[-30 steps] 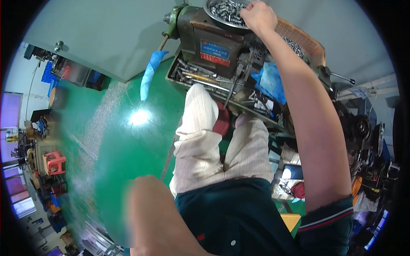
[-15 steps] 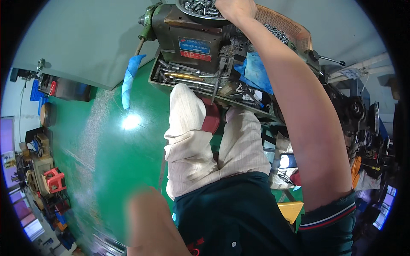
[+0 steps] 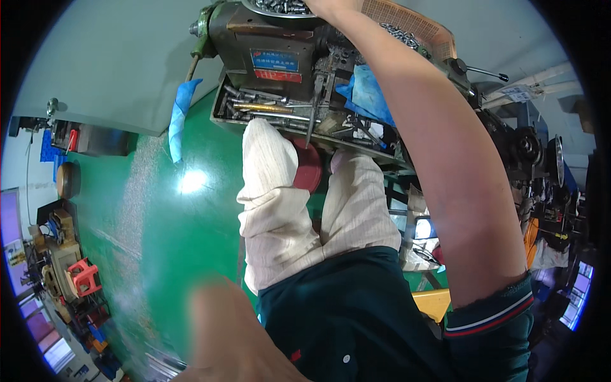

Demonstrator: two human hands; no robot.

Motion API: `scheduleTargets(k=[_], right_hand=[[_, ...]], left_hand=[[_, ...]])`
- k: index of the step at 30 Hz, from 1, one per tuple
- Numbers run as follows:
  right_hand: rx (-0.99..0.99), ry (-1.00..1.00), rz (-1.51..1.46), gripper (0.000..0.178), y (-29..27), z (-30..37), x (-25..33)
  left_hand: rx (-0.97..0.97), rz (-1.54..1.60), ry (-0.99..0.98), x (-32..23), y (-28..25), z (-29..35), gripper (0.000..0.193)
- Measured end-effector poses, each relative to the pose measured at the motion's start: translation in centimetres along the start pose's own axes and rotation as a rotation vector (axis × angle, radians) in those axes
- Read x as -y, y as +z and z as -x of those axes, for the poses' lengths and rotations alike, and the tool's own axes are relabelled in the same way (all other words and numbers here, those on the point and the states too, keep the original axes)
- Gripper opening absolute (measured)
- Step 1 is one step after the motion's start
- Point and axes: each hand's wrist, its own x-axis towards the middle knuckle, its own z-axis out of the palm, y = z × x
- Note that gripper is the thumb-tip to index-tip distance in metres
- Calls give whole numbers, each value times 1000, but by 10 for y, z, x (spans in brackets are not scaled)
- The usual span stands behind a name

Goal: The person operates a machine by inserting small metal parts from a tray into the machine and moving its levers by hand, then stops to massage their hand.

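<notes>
My right arm reaches up to the top edge, where my right hand [image 3: 336,6] is at the right side of a metal bowl [image 3: 261,11]. The bowl holds many small metal parts [image 3: 286,6]. My fingers are cut off by the picture's edge, so what they hold does not show. Low on the left, bare skin [image 3: 229,337] very close to me is blurred; it belongs to my left arm or hand, and no fingers can be made out. Beneath the bowl stands a green-grey bench machine [image 3: 232,54] with blue and red plates.
A tool tray [image 3: 223,119] runs below the machine, with rods, a brass-coloured bar [image 3: 262,108] and a blue cloth [image 3: 369,95]. A woven basket [image 3: 439,38] of metal parts stands behind my forearm. At left, a lever wrapped in blue [image 3: 180,121] hangs over the green floor [image 3: 191,235].
My view has shifted a little, so the machine, bowl and tray sit slightly higher and further left. My right hand stays by the bowl, with less of it showing.
</notes>
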Motion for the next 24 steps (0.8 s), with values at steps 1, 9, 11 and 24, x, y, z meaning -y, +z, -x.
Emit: scheduleTargets(k=[1,9,11,24], right_hand=[[-6,11,6,18,-3,1,-2],[-26,32,3,20,6,-1,-9],[-8,45,12,21,5,-3,-12],[50,37,-46,22,-8,-1,-4]], left_hand=[[7,13,-3,-1,0,1,18],[12,61,-14,-1,13,2,18],[10,72,-18,0,16,3,18],[-11,217,-44,1,51,6,18]])
